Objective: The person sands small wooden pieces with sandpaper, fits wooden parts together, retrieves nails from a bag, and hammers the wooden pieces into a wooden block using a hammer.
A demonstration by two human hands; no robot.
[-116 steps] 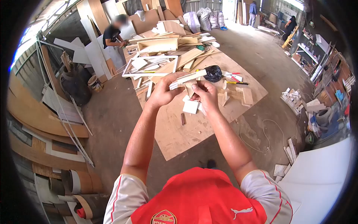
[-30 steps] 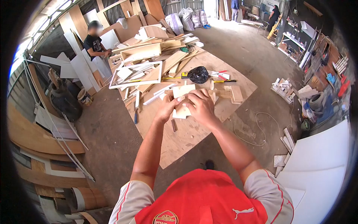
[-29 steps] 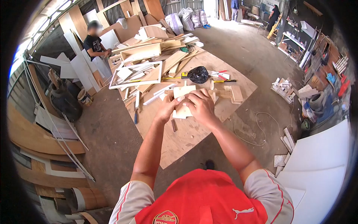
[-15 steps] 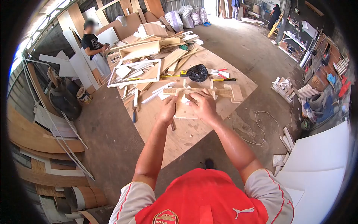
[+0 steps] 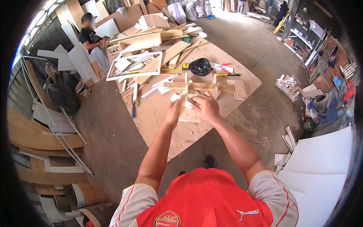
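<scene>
My left hand [image 5: 173, 113] is closed at the left side of a small pale wooden assembly, its fingertips near a white-faced piece of wood [image 5: 175, 97]. My right hand [image 5: 207, 109] grips a small pale wooden block [image 5: 189, 101] between thumb and fingers. Just beyond both hands lies a long wooden strip [image 5: 204, 86], with short upright pieces along it and a thicker wood block [image 5: 240, 89] at its right end. Below the hands, the near edge of a flat board [image 5: 189, 121] shows on the plywood tabletop [image 5: 162, 145]. My fingers hide much of the pieces.
Beyond the strip are a black plastic bag [image 5: 199, 67], a yellow tape measure [image 5: 185, 67] and red-handled pliers [image 5: 227, 69]. Scrap wood and a white frame [image 5: 160, 64] cover the far left. A co-worker [image 5: 90, 39] stands there. A cable [image 5: 266, 128] lies on the floor.
My hands have shifted slightly with the pieces, and more of the long strip's face shows. Less of the board between my hands is visible. The head view has moved a little.
</scene>
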